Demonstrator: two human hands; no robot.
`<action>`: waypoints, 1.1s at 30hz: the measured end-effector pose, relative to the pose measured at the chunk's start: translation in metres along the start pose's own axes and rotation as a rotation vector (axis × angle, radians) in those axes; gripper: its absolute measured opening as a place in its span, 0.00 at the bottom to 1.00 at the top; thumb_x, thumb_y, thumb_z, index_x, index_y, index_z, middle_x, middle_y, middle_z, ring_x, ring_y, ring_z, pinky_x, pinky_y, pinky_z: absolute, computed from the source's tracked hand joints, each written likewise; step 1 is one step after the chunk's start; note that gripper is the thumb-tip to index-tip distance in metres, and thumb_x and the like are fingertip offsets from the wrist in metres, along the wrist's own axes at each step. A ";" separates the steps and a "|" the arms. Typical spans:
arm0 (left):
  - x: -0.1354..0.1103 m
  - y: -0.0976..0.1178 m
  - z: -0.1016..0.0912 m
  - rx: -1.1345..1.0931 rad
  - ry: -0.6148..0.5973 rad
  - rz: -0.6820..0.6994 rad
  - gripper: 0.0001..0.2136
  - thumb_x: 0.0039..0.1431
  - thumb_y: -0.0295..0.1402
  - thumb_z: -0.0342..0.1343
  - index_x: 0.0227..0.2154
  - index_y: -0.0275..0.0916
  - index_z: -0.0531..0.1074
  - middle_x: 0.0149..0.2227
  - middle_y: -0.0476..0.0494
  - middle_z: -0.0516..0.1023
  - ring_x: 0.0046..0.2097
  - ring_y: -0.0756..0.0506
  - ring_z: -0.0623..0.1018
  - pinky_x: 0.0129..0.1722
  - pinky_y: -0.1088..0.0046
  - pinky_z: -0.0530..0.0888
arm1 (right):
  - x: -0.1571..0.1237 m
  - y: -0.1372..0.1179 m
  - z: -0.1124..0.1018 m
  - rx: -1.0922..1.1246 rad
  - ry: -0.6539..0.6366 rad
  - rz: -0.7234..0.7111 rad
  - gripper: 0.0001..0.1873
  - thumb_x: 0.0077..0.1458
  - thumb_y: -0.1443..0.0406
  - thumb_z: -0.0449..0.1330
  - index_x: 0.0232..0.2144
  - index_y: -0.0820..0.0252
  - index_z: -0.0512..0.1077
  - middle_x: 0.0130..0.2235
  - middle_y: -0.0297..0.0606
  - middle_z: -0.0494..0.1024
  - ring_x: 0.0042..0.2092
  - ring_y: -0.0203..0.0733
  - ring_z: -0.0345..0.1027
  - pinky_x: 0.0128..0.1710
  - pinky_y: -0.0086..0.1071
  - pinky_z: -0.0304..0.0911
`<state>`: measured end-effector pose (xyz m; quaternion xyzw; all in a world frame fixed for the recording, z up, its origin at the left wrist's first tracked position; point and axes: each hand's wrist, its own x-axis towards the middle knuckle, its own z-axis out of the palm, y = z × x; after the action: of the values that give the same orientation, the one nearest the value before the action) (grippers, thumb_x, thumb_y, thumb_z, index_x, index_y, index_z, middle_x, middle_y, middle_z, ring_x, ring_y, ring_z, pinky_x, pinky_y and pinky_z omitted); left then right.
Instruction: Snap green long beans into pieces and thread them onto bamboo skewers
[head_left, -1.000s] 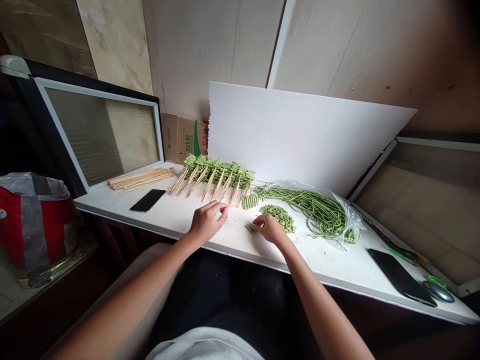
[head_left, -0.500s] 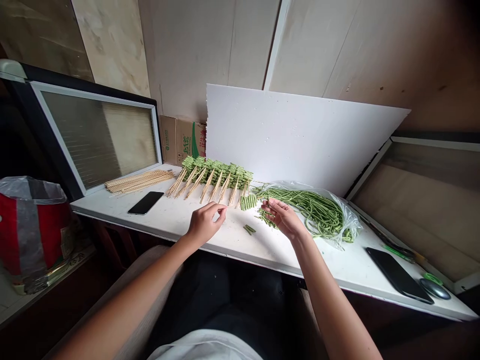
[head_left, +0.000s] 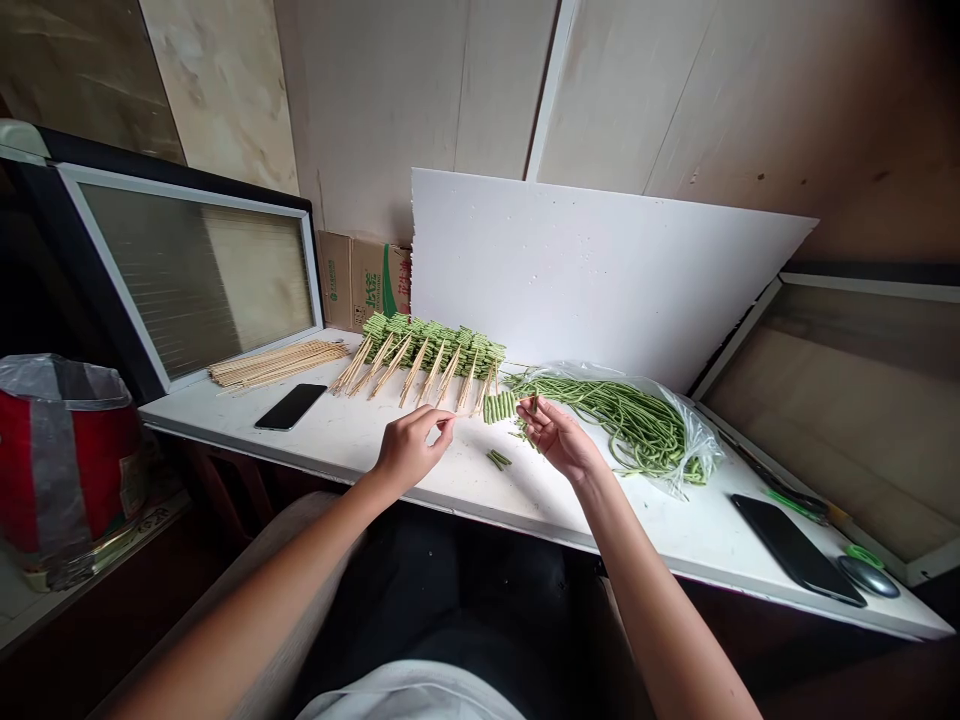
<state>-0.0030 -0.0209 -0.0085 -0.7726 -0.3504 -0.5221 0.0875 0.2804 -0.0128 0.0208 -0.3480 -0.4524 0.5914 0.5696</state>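
Note:
My left hand [head_left: 411, 446] is closed in a pinch on the thin end of a bamboo skewer. Several short green bean pieces [head_left: 498, 407] sit side by side across the skewer's far end, just left of my right hand [head_left: 559, 438]. Between the right thumb and fingers is a small green bean piece [head_left: 534, 405], close to the skewer's tip. A few loose cut bean pieces [head_left: 498, 459] lie on the white table [head_left: 465, 485] below. Other cut pieces are partly hidden behind my right hand.
Stacked bean skewers [head_left: 431, 345] stand at the back. Bare skewers [head_left: 277, 362] and a phone [head_left: 291, 407] lie left. Long green beans [head_left: 637, 410] spill from a clear bag [head_left: 701, 440]. Another phone [head_left: 795, 550] and a mouse [head_left: 868, 577] are right. A white board [head_left: 585, 270] leans behind.
My right hand has moved slightly left, bringing the bean piece nearer the skewer's tip. The threaded beans have shifted a little to the right; my left hand stays almost in place.

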 end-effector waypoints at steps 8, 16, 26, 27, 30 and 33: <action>0.000 0.000 0.000 -0.004 -0.002 -0.012 0.05 0.67 0.29 0.57 0.39 0.41 0.78 0.34 0.48 0.82 0.32 0.49 0.80 0.31 0.74 0.72 | -0.001 -0.001 0.003 -0.037 0.028 -0.003 0.19 0.50 0.51 0.74 0.39 0.54 0.79 0.52 0.43 0.83 0.60 0.52 0.73 0.39 0.34 0.72; -0.001 0.000 0.000 -0.008 -0.010 -0.010 0.06 0.67 0.29 0.56 0.38 0.41 0.78 0.34 0.48 0.82 0.32 0.49 0.79 0.30 0.74 0.72 | -0.001 -0.002 0.003 -0.039 0.060 -0.019 0.20 0.47 0.52 0.76 0.39 0.55 0.79 0.51 0.45 0.83 0.60 0.54 0.73 0.37 0.33 0.72; 0.000 -0.001 0.000 -0.011 -0.029 0.018 0.06 0.67 0.28 0.56 0.38 0.41 0.79 0.33 0.47 0.82 0.34 0.48 0.80 0.34 0.74 0.73 | -0.001 -0.002 0.003 -0.044 0.088 -0.033 0.19 0.45 0.54 0.77 0.36 0.57 0.81 0.45 0.44 0.85 0.54 0.51 0.77 0.29 0.27 0.71; 0.000 -0.001 0.000 -0.007 -0.029 0.018 0.06 0.67 0.28 0.56 0.38 0.41 0.79 0.33 0.47 0.82 0.34 0.48 0.81 0.34 0.74 0.74 | -0.001 -0.002 0.004 -0.048 0.092 -0.035 0.19 0.45 0.54 0.77 0.36 0.57 0.81 0.45 0.44 0.85 0.54 0.51 0.78 0.29 0.27 0.70; 0.000 0.000 0.000 0.002 -0.027 0.021 0.07 0.67 0.27 0.56 0.38 0.41 0.78 0.33 0.47 0.82 0.34 0.48 0.81 0.35 0.74 0.73 | -0.002 -0.001 0.007 -0.059 0.119 -0.052 0.20 0.44 0.53 0.77 0.35 0.57 0.81 0.45 0.45 0.85 0.55 0.54 0.77 0.28 0.28 0.70; 0.000 0.000 0.000 0.010 -0.024 0.021 0.06 0.67 0.27 0.56 0.37 0.40 0.78 0.32 0.48 0.81 0.34 0.48 0.81 0.34 0.74 0.73 | -0.002 0.002 0.012 -0.061 0.157 -0.065 0.20 0.44 0.52 0.77 0.35 0.57 0.82 0.45 0.45 0.85 0.55 0.54 0.77 0.30 0.28 0.71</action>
<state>-0.0028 -0.0209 -0.0086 -0.7819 -0.3460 -0.5102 0.0928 0.2691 -0.0165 0.0228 -0.3954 -0.4352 0.5295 0.6115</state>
